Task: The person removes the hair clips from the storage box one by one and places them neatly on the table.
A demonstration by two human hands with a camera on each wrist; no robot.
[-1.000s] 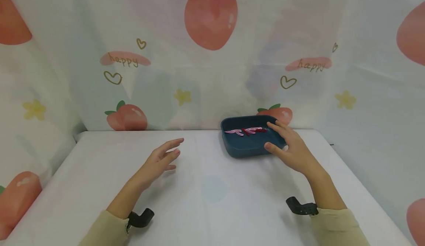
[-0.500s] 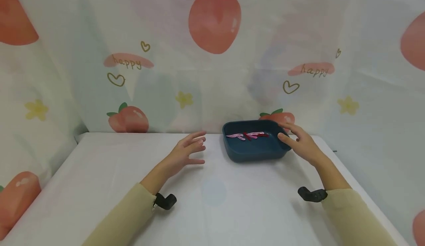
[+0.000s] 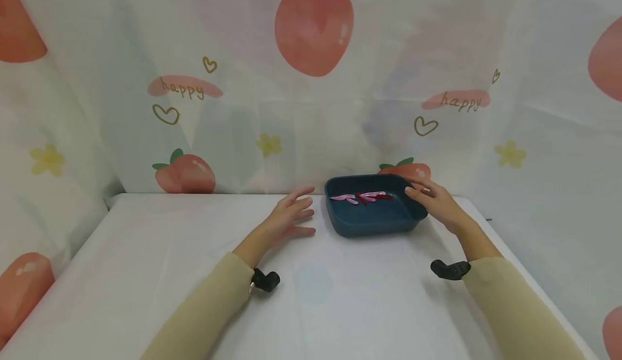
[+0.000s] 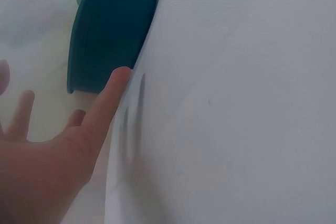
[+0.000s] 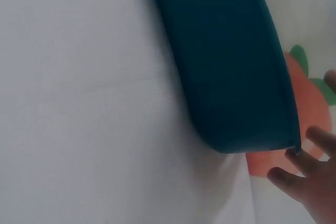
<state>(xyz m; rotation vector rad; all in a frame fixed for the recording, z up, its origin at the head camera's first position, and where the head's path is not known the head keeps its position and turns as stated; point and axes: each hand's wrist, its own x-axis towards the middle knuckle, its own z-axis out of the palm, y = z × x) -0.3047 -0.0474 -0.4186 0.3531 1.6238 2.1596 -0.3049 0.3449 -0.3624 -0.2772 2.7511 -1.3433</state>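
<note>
The tray point(image 3: 376, 228) stands upright near the far edge of the table point(image 3: 316, 317); its depth presumably contains the pink and red strips point(image 3: 374, 194). The right hand point(image 3: 439, 204) is at its right end, fingers spread; I cannot tell whether they press it. The left hand point(image 3: 284, 219), also spread, is beside the opposite end, apart. This spacing seems suited to steadying both ends.

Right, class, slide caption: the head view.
Left hand and right hand flank a dark-blue rectangular tray of slender pink and red pieces.
</note>
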